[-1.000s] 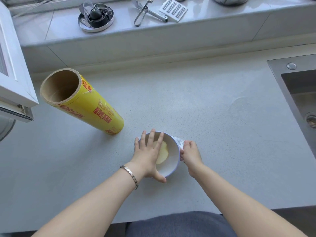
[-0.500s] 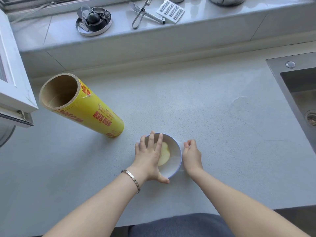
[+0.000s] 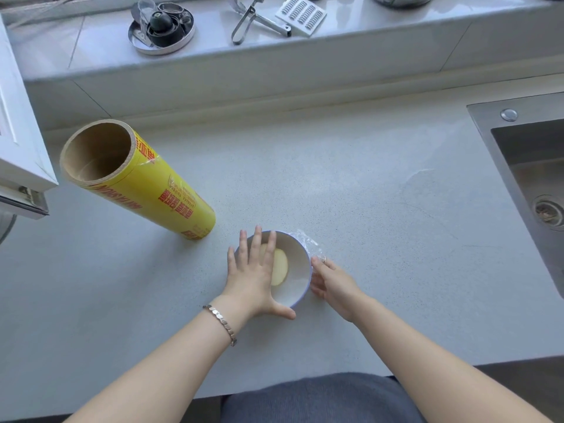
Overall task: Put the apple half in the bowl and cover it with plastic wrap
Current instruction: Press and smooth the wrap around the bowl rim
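A small white bowl (image 3: 295, 288) with a blue rim sits on the grey counter near the front edge. A pale apple half (image 3: 280, 267) lies inside it, cut face up. Clear plastic wrap (image 3: 312, 243) is stretched over the bowl and bunches at its right rim. My left hand (image 3: 254, 275) lies flat on top of the bowl's left side, fingers spread, thumb against the near rim. My right hand (image 3: 329, 281) is against the bowl's right side, fingers touching the loose wrap there. A big yellow roll of plastic wrap (image 3: 143, 190) stands tilted-looking to the left.
A steel sink (image 3: 531, 178) is set into the counter (image 3: 381, 209) at the right. A raised ledge at the back holds a round metal tin (image 3: 161, 29), tongs (image 3: 247, 19) and a white grater (image 3: 300, 14). A white cabinet door (image 3: 18, 123) juts in at the left.
My right hand slid from the bowl's upper right rim down along its right side, and a crumple of wrap now shows free at the upper right. My left hand stayed on the bowl.
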### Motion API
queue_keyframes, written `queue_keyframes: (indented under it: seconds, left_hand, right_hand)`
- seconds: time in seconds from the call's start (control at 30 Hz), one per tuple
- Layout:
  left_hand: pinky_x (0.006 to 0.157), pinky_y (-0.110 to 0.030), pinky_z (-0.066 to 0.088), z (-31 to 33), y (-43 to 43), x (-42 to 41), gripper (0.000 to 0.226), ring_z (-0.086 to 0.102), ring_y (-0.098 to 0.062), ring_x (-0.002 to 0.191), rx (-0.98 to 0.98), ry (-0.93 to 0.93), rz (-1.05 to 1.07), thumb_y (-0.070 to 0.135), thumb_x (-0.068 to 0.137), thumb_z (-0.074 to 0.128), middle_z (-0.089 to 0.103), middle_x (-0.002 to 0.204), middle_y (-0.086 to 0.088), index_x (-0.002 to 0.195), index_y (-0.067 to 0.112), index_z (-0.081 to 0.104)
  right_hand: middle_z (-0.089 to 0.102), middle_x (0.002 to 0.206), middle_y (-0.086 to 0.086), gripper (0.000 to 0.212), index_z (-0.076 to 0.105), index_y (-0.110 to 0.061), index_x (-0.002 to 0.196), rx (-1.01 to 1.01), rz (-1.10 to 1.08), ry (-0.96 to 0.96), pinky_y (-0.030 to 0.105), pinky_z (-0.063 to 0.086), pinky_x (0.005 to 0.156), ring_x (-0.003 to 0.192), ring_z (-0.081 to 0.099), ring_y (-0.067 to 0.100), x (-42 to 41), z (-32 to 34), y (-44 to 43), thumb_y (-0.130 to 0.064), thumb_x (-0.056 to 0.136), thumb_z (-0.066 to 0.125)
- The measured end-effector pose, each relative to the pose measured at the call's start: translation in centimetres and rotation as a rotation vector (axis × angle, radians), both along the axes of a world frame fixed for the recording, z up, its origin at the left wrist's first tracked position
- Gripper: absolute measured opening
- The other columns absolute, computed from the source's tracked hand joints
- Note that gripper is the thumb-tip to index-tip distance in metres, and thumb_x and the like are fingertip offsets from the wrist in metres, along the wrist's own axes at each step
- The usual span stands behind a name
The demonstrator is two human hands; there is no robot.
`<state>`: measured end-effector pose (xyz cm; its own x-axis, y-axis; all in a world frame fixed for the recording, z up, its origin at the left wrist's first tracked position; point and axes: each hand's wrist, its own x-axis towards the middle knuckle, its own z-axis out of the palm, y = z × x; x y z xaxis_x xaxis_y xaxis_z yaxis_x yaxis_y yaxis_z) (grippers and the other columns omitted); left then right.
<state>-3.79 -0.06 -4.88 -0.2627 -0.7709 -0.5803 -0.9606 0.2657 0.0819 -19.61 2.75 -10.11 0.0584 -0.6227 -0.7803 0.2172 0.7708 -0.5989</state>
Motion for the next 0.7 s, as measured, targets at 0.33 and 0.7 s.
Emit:
queue_keyframes:
  seconds: [0.33, 0.7]
  left_hand:
    - [0.114, -0.058, 0.007, 0.1, -0.2, -0.8, 0.143, -0.013, -0.042, 0.141, -0.003, -0.01, 0.003, 0.069, 0.05, 0.071, -0.021, 0.154, -0.013, 0.142, 0.02, -0.028]
    - [0.115, -0.04, 0.014, -0.4, -1.9, 1.4, 0.122, 0.009, -0.029, 0.143, 0.102, 0.307, 0.384, 0.063, 0.062, 0.07, 0.008, 0.154, -0.01, 0.148, 0.018, -0.004]
  right_hand:
    - [0.037, 0.065, 0.001, 0.026, 0.035, -0.019, 0.075, -0.15, -0.288, 0.186, 0.022, 0.04, 0.052, 0.053, 0.041, 0.012, 1.7, 0.7, -0.2, -0.026, 0.099, 0.028]
    - [0.058, 0.075, 0.005, 0.02, 0.049, -0.019, 0.078, -0.029, -0.062, 0.386, 0.035, 0.043, 0.065, 0.066, 0.054, 0.023, 1.9, -1.4, -1.9, -0.032, 0.092, 0.045]
